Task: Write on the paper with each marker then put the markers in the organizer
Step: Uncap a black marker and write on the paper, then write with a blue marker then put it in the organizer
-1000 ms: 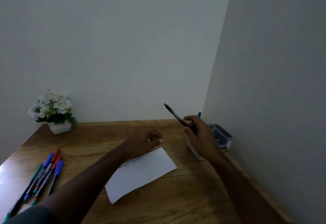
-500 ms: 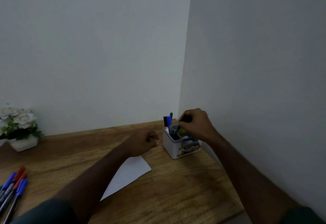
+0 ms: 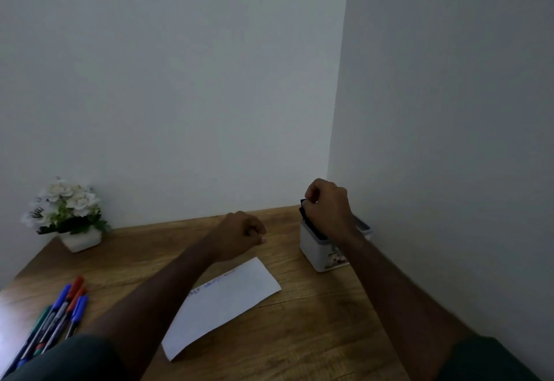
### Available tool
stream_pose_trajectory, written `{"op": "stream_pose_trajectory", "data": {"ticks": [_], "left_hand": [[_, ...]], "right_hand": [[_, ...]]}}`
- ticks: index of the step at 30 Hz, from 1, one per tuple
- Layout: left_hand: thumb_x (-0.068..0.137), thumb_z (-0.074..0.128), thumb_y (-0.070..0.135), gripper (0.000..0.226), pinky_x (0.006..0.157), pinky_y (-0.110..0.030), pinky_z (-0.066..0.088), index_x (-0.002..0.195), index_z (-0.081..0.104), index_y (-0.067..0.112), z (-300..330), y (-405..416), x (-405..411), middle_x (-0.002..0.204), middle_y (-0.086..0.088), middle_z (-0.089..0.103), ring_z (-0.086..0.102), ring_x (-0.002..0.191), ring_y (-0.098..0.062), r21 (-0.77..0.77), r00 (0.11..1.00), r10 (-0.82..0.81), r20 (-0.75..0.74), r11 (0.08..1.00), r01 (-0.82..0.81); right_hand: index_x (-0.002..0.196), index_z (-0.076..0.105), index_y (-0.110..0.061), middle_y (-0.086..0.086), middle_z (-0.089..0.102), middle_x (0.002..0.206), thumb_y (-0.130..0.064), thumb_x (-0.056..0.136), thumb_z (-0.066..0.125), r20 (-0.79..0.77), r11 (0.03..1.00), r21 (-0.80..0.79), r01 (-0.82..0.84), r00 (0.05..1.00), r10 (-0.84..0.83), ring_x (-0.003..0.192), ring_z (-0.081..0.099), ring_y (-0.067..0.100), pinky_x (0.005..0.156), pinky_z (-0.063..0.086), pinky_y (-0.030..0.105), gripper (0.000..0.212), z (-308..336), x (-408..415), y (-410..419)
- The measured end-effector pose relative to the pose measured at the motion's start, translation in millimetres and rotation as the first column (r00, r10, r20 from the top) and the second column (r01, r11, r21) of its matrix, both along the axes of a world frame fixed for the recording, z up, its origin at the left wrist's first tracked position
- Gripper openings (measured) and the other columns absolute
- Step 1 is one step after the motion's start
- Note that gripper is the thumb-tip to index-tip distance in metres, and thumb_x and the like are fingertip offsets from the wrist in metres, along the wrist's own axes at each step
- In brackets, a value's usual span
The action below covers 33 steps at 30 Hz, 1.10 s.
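Across the brown wood-grain tabletop (image 3: 299,335), which fills the lower half of your view and runs back into a corner where two plain pale grey walls (image 3: 180,80) meet, the light is dim and flat. Your right hand (image 3: 328,208) is raised over the small white box-shaped organizer (image 3: 314,248), which stands near the far right corner of the desk close to the side wall; the fingers are curled downward around the top of a dark marker (image 3: 304,211) whose lower part goes down into the organizer. How many markers already stand inside it you cannot tell, since your hand and wrist cover most of its opening. Your left hand (image 3: 239,235) hovers above the desk just beyond the far edge of the white rectangular sheet of paper (image 3: 224,302), with its fingers curled into a loose fist; whether something small is pinched between them cannot be made out. That paper lies flat and askew in the middle of the desk, with a faint line of coloured writing along its upper left edge. Near the left edge of the desk, a bundle of blue, red and green capped markers (image 3: 60,311) lies side by side on the wood, well apart from the organizer. At the far left, against the back wall, a small white pot of white flowers with green leaves (image 3: 67,215) sits on the desk. Dark sleeves show at the bottom corners.
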<state>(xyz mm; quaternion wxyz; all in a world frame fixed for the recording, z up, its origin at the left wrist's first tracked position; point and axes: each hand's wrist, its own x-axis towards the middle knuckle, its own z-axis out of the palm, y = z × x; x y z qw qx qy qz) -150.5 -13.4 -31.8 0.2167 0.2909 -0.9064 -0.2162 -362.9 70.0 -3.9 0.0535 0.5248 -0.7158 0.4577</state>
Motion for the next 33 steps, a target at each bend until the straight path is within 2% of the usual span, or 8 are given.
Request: {"op": "stream_pose_trajectory", "data": {"ticks": [3, 8, 17, 22, 25, 27, 30, 33], "left_hand": [[0.088, 0.069, 0.026, 0.011, 0.064, -0.015, 0.049, 0.086, 0.074, 0.017, 0, 0, 22, 0.076, 0.008, 0.071, 0.065, 0.07, -0.001, -0.009, 1.0, 0.019, 0.007, 1.0, -0.019], [0.088, 0.068, 0.028, 0.012, 0.057, -0.008, 0.04, 0.083, 0.072, 0.018, 1, 4, 82, 0.07, 0.01, 0.067, 0.058, 0.061, 0.002, -0.037, 0.991, 0.125, 0.04, 0.992, -0.123], [0.084, 0.07, 0.02, 0.014, 0.058, -0.023, 0.043, 0.07, 0.07, 0.017, -11, 13, 241, 0.062, 0.003, 0.064, 0.054, 0.057, -0.004, -0.048, 0.896, 0.44, 0.059, 0.898, -0.438], [0.078, 0.059, 0.03, 0.018, 0.056, -0.039, 0.051, 0.061, 0.062, 0.024, -35, 6, 299, 0.056, 0.005, 0.06, 0.053, 0.052, -0.008, -0.029, 0.843, 0.536, 0.048, 0.845, -0.535], [0.076, 0.058, 0.021, 0.015, 0.059, -0.043, 0.054, 0.064, 0.066, 0.024, -47, 0, 313, 0.059, 0.004, 0.065, 0.062, 0.057, -0.017, 0.005, 0.826, 0.563, 0.019, 0.826, -0.563], [0.077, 0.062, 0.017, 0.014, 0.059, -0.044, 0.052, 0.064, 0.067, 0.018, -51, 0, 315, 0.06, -0.001, 0.065, 0.058, 0.055, -0.018, 0.022, 0.824, 0.567, 0.008, 0.824, -0.567], [0.078, 0.068, 0.014, 0.014, 0.054, -0.033, 0.044, 0.064, 0.067, 0.013, -49, 7, 310, 0.063, -0.009, 0.064, 0.045, 0.053, -0.01, 0.051, 0.824, 0.566, -0.003, 0.823, -0.565], [0.08, 0.069, 0.012, 0.026, 0.05, -0.019, 0.031, 0.057, 0.061, 0.021, -43, 14, 302, 0.054, 0.005, 0.056, 0.04, 0.05, -0.004, 0.024, 0.824, 0.567, -0.012, 0.824, -0.566]], "right_hand": [[0.075, 0.065, -0.014, -0.004, 0.066, 0.071, -0.002, 0.076, 0.066, -0.043, 0.992, -0.06, -0.108, 0.993, 0.106, 0.065, 0.062, 0.009, 0.06, 0.054, 0.025, 0.012, -3, 33, 0], [0.072, 0.062, -0.018, -0.004, 0.065, 0.069, -0.004, 0.073, 0.065, -0.066, 0.947, 0.029, -0.321, 0.944, 0.322, 0.066, 0.06, 0.01, 0.058, 0.049, 0.025, 0.015, -25, 107, -11], [0.074, 0.065, -0.014, -0.001, 0.066, 0.073, -0.012, 0.077, 0.063, 0.002, 0.723, 0.227, -0.652, 0.743, 0.669, 0.068, 0.06, 0.012, 0.061, 0.049, 0.028, 0.004, -56, 259, -29], [0.073, 0.063, -0.02, -0.002, 0.066, 0.08, -0.02, 0.077, 0.068, 0.056, 0.686, 0.304, -0.661, 0.732, 0.679, 0.073, 0.06, 0.014, 0.061, 0.046, 0.025, 0.006, -63, 323, -27], [0.071, 0.055, -0.024, -0.005, 0.059, 0.077, -0.02, 0.078, 0.068, 0.118, 0.64, 0.392, -0.661, 0.726, 0.678, 0.067, 0.053, 0.011, 0.053, 0.039, 0.023, 0.015, -65, 343, -23], [0.079, 0.057, -0.026, -0.006, 0.06, 0.08, -0.018, 0.079, 0.07, 0.119, 0.635, 0.45, -0.627, 0.747, 0.654, 0.069, 0.054, 0.01, 0.057, 0.043, 0.023, 0.015, -67, 350, -24], [0.096, 0.055, -0.021, 0.002, 0.059, 0.099, -0.016, 0.081, 0.067, 0.079, 0.672, 0.525, -0.522, 0.816, 0.573, 0.088, 0.059, 0.018, 0.064, 0.046, 0.029, 0.02, -65, 350, -26], [0.124, 0.05, -0.015, 0.011, 0.055, 0.124, -0.02, 0.083, 0.065, -0.016, 0.711, 0.579, -0.399, 0.866, 0.499, 0.114, 0.056, 0.03, 0.081, 0.051, 0.038, 0.044, -67, 346, -31]]}}
